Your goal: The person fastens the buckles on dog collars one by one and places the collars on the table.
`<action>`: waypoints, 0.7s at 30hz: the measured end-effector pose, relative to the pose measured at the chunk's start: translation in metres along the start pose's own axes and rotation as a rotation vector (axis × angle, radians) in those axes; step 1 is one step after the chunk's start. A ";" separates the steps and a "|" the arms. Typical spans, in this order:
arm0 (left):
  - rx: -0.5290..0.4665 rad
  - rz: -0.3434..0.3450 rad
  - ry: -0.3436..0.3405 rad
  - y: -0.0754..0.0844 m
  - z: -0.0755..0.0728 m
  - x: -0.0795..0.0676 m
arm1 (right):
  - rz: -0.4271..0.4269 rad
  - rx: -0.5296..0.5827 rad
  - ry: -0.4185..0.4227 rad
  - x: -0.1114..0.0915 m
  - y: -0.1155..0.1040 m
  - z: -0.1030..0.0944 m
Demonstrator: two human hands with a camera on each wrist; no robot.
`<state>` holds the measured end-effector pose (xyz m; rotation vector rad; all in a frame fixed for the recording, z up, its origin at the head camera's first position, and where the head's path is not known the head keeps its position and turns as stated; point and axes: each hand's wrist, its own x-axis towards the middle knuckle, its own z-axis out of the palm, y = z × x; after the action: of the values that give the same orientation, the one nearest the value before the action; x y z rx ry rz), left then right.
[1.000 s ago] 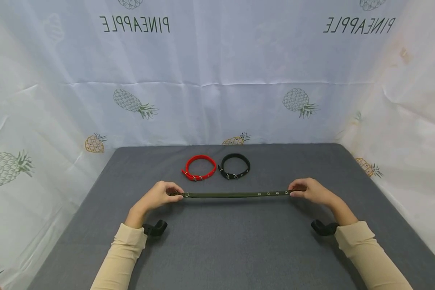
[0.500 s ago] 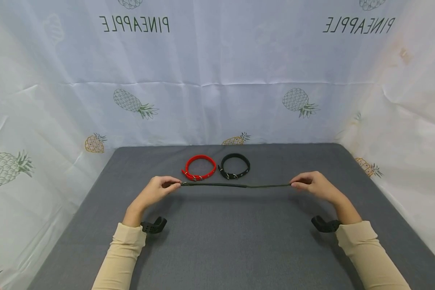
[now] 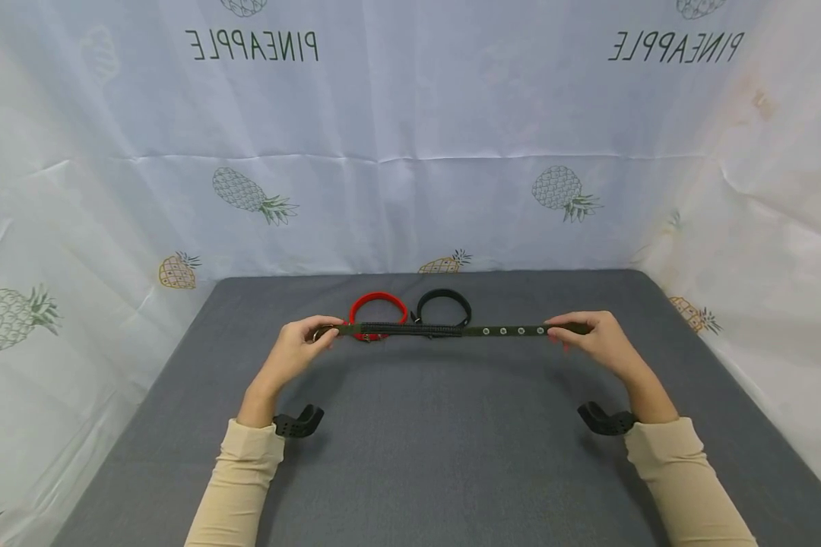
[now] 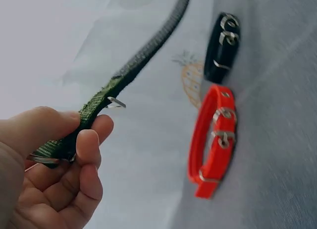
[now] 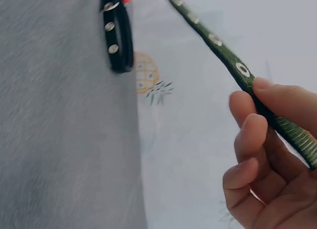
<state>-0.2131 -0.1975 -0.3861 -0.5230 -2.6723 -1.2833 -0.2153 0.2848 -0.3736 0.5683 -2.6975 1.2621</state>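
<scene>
A dark green collar [image 3: 410,330] is stretched out straight between both hands, raised over the table. My left hand [image 3: 299,351] pinches its buckle end; in the left wrist view the thumb and fingers grip the green strap [image 4: 94,107] beside a metal ring [image 4: 116,103]. At the other end my right hand [image 3: 598,342] pinches the strap just past a row of metal eyelets [image 5: 242,69]. The collar's dark ribbed lining faces the head camera. Behind it lie a red collar [image 3: 378,296] and a black collar [image 3: 445,293], both buckled into loops; the green collar overlaps their near parts.
The grey cloth-covered table [image 3: 424,441] reaches back to a white curtain [image 3: 410,213] printed with pineapples. Black camera mounts [image 3: 299,422] sit at both wrists, close over the tabletop.
Both hands have raised the green collar and moved it away from the body. It has turned from its smooth face, past edge-on, to its ribbed lining. The red and black collars stay put.
</scene>
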 end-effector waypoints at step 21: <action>-0.189 0.103 0.088 0.041 0.027 0.018 | -0.047 0.135 0.078 0.020 -0.044 0.027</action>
<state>-0.2145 -0.1483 -0.3681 -0.6035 -2.4339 -1.5000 -0.2157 0.2329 -0.3550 0.5806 -2.5352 1.4312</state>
